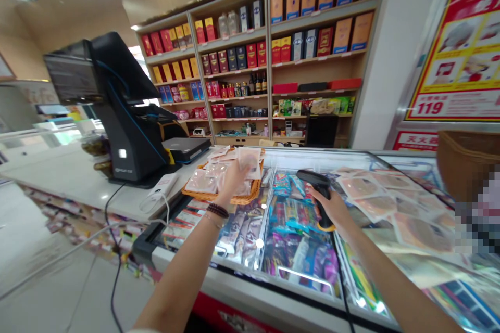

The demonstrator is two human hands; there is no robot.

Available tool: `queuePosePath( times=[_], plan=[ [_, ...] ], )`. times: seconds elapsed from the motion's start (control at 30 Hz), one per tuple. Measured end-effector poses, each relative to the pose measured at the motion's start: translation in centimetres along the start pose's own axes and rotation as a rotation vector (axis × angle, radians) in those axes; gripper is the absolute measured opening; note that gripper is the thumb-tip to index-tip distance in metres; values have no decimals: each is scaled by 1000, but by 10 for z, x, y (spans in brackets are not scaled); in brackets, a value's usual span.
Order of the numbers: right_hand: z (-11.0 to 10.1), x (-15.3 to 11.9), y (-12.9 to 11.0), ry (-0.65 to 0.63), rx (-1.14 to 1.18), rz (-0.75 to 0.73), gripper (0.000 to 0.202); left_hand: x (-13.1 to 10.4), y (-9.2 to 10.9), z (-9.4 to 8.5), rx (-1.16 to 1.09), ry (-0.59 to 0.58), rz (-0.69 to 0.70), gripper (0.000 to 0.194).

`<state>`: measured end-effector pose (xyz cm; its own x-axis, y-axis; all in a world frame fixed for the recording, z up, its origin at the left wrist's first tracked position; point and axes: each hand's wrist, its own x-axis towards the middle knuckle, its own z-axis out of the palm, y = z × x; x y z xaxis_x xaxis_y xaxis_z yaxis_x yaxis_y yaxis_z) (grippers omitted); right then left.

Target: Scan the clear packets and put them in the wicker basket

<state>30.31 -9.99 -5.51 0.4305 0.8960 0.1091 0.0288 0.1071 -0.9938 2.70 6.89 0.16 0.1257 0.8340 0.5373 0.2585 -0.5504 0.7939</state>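
My left hand [235, 174], with a dark beaded bracelet at the wrist, grips a flat clear packet [252, 158] above an orange wicker basket [244, 199]. Similar packets [205, 179] fill that basket, which stands at the freezer's left end. My right hand [330, 205] is wrapped round the handle of a black handheld scanner [315, 179], held over the freezer's glass. More flat packets [385, 195] are spread on the glass to the right of the scanner.
A chest freezer [269, 291] holds colourful ice-cream packs. On the white counter [78, 177] at left stand a black register [121, 114] and a white box [164, 186]; cables hang down. Behind are shelves [230, 73]. A person's blurred part [482, 213] is at far right.
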Motion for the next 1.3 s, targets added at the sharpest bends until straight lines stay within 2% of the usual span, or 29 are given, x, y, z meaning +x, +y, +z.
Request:
queuePosePath(
  times=[0.1, 0.17, 0.27, 0.37, 0.43, 0.53, 0.77, 1.1, 1.3],
  plan=[
    [-13, 3, -2, 58, -25, -69, 50, -7, 11, 52, -190, -106, 21, 44],
    [-27, 2, -5, 93, -59, -93, 51, -17, 12, 90, -314, -157, -17, 45],
    [-50, -2, -11, 101, -142, -91, 50, -35, 2, 137, -483, -197, -245, 39],
    [-66, -7, -15, 62, -217, -74, 48, -50, -15, 164, -582, -222, -416, 40],
    [-69, -11, -15, 51, -265, -75, 47, -55, -26, 170, -598, -218, -438, 41],
    [-66, -14, -14, 17, -376, -61, 45, -58, -36, 170, -619, -224, -448, 42],
    [-54, -23, -12, -37, -579, -25, 41, -58, -42, 168, -663, -243, -462, 44],
    [-62, -21, -4, -58, -486, -32, 46, -58, -39, 167, -620, -263, -473, 41],
    [-60, -20, -8, -2, -375, -49, 46, -56, -35, 167, -578, -196, -468, 40]
  ],
)
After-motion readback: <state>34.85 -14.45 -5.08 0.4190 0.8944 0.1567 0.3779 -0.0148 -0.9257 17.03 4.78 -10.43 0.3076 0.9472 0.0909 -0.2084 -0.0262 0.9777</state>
